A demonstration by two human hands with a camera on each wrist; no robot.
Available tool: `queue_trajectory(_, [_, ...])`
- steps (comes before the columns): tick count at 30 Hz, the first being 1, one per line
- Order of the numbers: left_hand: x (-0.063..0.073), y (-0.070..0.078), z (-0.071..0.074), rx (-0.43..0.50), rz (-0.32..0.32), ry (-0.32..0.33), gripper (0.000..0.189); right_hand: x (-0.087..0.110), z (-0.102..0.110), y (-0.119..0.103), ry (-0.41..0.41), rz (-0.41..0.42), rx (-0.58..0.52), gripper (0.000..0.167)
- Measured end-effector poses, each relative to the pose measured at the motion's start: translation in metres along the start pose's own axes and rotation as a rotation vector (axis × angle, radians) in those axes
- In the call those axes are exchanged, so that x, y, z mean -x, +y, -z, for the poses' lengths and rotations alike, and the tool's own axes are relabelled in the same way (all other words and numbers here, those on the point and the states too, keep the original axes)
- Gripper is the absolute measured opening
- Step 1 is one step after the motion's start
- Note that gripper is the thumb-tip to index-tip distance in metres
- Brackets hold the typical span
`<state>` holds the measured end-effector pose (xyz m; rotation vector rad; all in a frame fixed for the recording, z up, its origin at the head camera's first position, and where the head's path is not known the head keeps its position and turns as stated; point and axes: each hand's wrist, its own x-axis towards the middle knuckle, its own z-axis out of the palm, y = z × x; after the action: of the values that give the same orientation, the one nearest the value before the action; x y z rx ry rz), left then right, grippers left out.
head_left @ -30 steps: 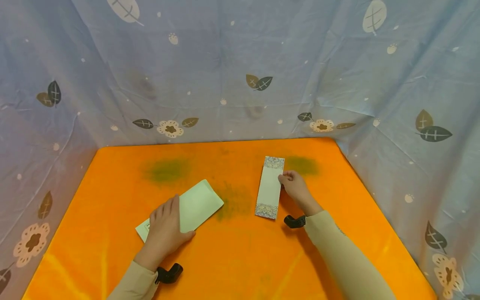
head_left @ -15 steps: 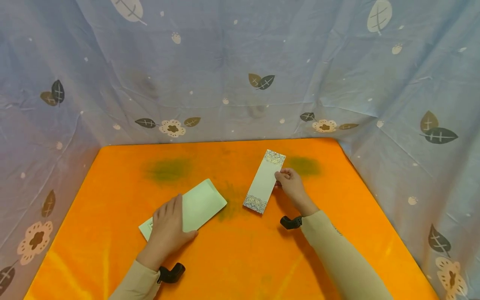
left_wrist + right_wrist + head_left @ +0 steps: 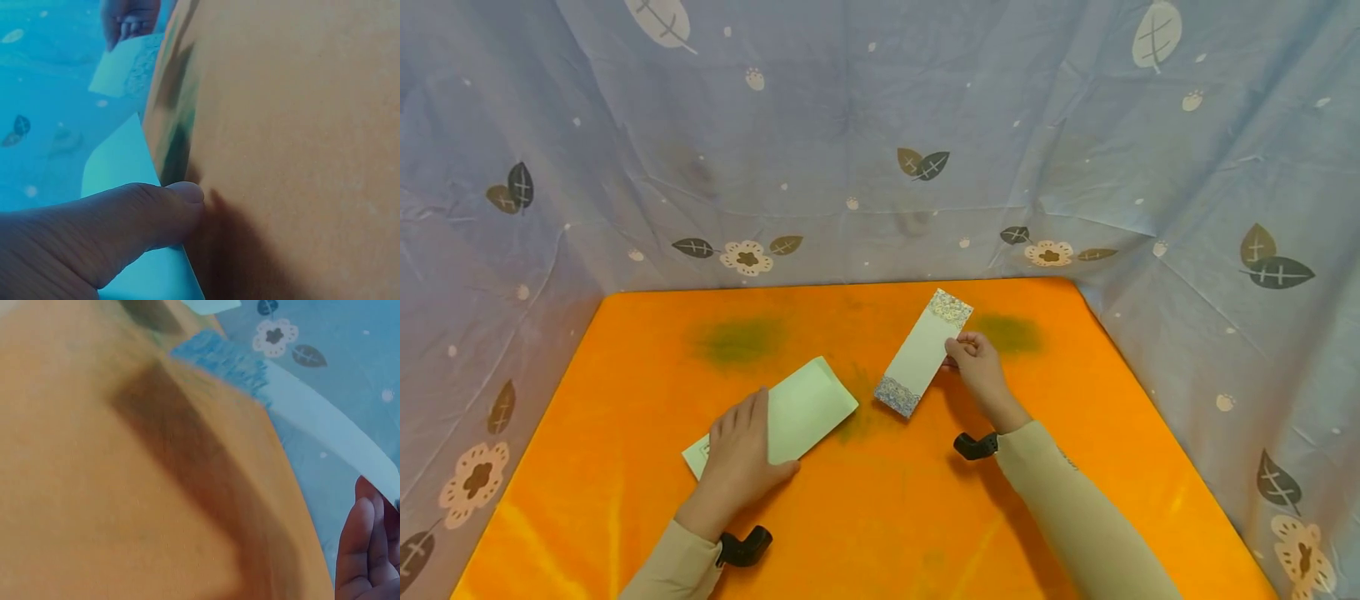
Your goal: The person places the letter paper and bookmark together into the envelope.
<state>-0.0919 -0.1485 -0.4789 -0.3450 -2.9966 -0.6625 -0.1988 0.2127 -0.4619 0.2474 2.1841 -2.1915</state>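
Note:
My left hand (image 3: 739, 454) holds a pale green envelope (image 3: 808, 408) across its width, thumb at the near edge and fingers toward the far edge. In the left wrist view the thumb lies along the edge of the envelope (image 3: 122, 159), and a shadow falls beside it. My right hand (image 3: 981, 371) pinches a long white card (image 3: 919, 354) by its right edge, between thumb and fingers. Patterned lace-like bands cross both card ends. Held over the table, the card slants with its lower left end near the envelope's right corner. The right wrist view shows the card (image 3: 319, 419) bowing above its shadow.
An orange cloth (image 3: 880, 517) covers the table, with a few dark green stains. Grey-blue curtains (image 3: 850, 108) printed with leaves and flowers enclose the back and both sides. A black wrist device (image 3: 745, 547) sits at the left cuff, another black device (image 3: 976, 446) at the right.
My right hand has moved slightly left and tilted the card, its lower end swinging left toward the envelope. My left hand and the envelope have barely shifted.

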Motion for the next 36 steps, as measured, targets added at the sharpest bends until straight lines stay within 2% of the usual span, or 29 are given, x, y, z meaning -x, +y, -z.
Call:
queue_trajectory(9, [0.0,0.002,0.0,0.011,0.007,-0.012,0.117,0.0,-0.008,0.001,0.003,-0.015,-0.026,0.029])
queue_trajectory(26, [-0.002,0.007,-0.003,0.041,0.005,-0.015,0.116,0.001,-0.023,0.003,-0.044,-0.005,-0.092,0.03])
queue_trajectory(36, [-0.001,0.01,0.0,0.044,0.013,-0.016,0.115,0.0,-0.029,0.004,-0.043,0.011,-0.121,0.029])
